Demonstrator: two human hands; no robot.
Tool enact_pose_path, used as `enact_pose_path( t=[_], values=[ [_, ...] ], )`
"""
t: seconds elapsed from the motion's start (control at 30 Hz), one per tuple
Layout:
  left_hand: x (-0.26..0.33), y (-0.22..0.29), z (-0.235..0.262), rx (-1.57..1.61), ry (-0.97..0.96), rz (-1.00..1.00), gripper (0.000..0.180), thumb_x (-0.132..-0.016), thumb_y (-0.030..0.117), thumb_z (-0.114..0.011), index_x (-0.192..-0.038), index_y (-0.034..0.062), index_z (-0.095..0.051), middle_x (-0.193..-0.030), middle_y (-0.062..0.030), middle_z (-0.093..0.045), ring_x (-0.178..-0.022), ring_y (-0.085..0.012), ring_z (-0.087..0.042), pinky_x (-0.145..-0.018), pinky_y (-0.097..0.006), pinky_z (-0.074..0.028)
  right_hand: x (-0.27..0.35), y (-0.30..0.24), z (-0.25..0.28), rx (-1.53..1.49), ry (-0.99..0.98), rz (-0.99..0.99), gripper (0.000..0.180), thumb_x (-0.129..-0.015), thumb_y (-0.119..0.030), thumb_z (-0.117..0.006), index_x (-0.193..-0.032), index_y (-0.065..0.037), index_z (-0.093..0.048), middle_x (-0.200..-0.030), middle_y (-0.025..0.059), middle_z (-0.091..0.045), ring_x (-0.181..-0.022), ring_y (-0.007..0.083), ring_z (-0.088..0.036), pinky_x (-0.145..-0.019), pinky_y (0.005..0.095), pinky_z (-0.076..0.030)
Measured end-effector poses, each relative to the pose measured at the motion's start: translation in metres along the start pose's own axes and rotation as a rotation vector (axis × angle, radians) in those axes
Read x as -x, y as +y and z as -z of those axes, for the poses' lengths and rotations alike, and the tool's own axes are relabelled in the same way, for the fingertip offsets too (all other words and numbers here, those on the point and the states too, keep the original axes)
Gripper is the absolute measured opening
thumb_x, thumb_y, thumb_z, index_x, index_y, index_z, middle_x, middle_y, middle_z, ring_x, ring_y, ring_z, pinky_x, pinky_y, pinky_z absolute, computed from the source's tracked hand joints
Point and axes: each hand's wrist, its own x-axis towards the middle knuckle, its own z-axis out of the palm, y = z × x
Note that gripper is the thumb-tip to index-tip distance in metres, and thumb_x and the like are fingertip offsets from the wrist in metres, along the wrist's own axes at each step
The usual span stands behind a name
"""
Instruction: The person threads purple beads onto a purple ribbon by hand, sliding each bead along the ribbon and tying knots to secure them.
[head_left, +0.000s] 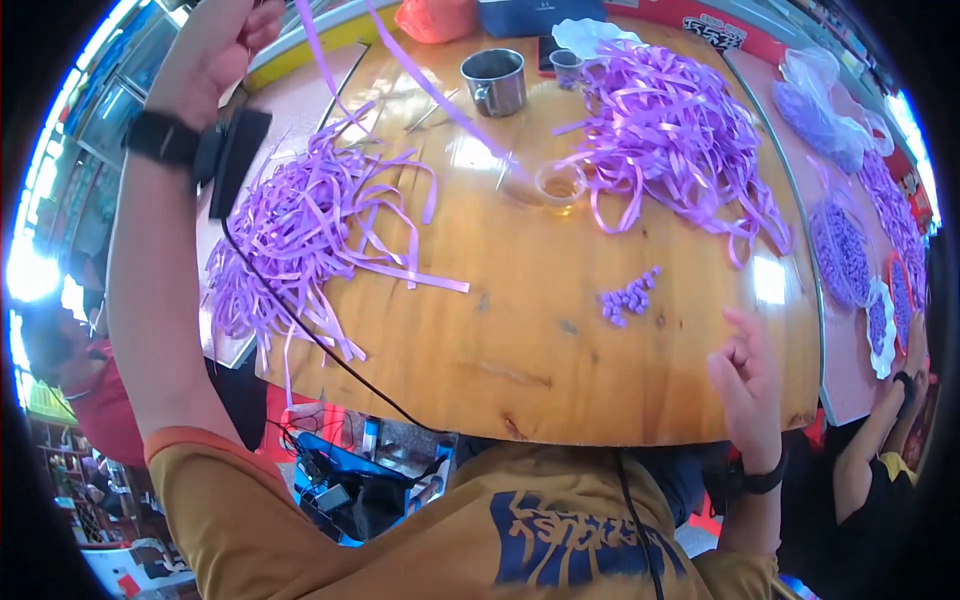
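Observation:
My left hand (215, 50) is raised high at the top left, fingers closed around a long purple paper strip (440, 105) that hangs down toward the middle of the round wooden table (530, 350). A black watch sits on that wrist. My right hand (745, 375) hovers at the table's near right edge with its fingers loosely apart and nothing in them. A small heap of folded purple pieces (630, 297) lies just left of and beyond it. A loose pile of purple strips (300, 230) lies below my left arm, and a bigger pile (670, 130) sits at the far right.
A small glass cup (560, 185) stands mid-table and a metal mug (495, 80) behind it. Clear bags of purple pieces (845, 250) lie on the neighbouring table at right, where another person's arm (880, 440) rests. A black cable (300, 325) crosses the table's left edge.

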Motion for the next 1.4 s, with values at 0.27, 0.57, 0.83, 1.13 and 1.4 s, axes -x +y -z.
enact_pose_path(
  t=[0.27, 0.57, 0.83, 1.13, 1.4],
  values=[
    [-0.021, 0.032, 0.013, -1.052, 1.075, -0.271, 0.013, -0.088, 0.017, -0.049, -0.079, 0.0084, -0.053, -0.062, 0.0007, -0.050, -0.041, -0.0048, -0.035, -0.036, -0.017, -0.030, 0.026, 0.033, 0.002, -0.003, 0.107, -0.093, 0.028, -0.086, -0.003, -0.051, -0.114, -0.002, -0.050, -0.074, -0.0039, -0.044, -0.064, 0.0032, -0.040, -0.058, 0.0167, -0.033],
    [0.044, 0.012, 0.104, -1.107, 1.148, -0.214, 0.016, -0.087, 0.021, -0.056, -0.096, 0.0080, -0.061, -0.070, 0.0079, -0.047, -0.049, -0.0001, -0.031, -0.042, -0.016, -0.025, 0.031, 0.038, 0.005, -0.157, 0.211, -0.186, 0.024, -0.085, -0.002, -0.054, -0.108, 0.000, -0.054, -0.077, -0.0022, -0.048, -0.065, 0.0031, -0.041, -0.058, 0.0163, -0.033],
    [0.083, -0.044, 0.087, -1.947, 0.829, 0.347, 0.027, -0.083, 0.028, -0.059, -0.092, 0.0018, -0.060, -0.078, 0.0025, -0.055, -0.066, -0.0057, -0.046, -0.057, -0.020, -0.037, 0.023, 0.036, 0.003, -0.061, 0.150, -0.071, 0.022, -0.083, -0.002, -0.057, -0.104, 0.000, -0.057, -0.073, -0.0029, -0.048, -0.064, 0.0033, -0.043, -0.057, 0.0177, -0.035],
    [-0.036, -0.234, -0.135, -1.278, -0.071, 0.478, 0.019, -0.082, 0.017, -0.057, -0.089, -0.0004, -0.054, -0.068, -0.0079, -0.051, -0.062, -0.0150, -0.052, -0.056, -0.029, -0.040, 0.027, 0.037, 0.006, -0.117, 0.114, -0.077, 0.023, -0.085, -0.003, -0.054, -0.108, 0.000, -0.054, -0.078, -0.0048, -0.047, -0.067, 0.0017, -0.040, -0.061, 0.0157, -0.033],
    [-0.046, -0.295, -0.139, -1.491, -0.071, 0.399, 0.023, -0.082, 0.021, -0.054, -0.095, 0.0020, -0.052, -0.076, -0.0181, -0.059, -0.072, -0.0374, -0.057, -0.062, -0.044, -0.045, 0.030, 0.042, 0.010, -0.145, 0.110, 0.038, 0.022, -0.087, -0.005, -0.053, -0.109, 0.000, -0.054, -0.077, -0.0062, -0.047, -0.067, 0.0011, -0.040, -0.060, 0.0152, -0.033]
  ],
)
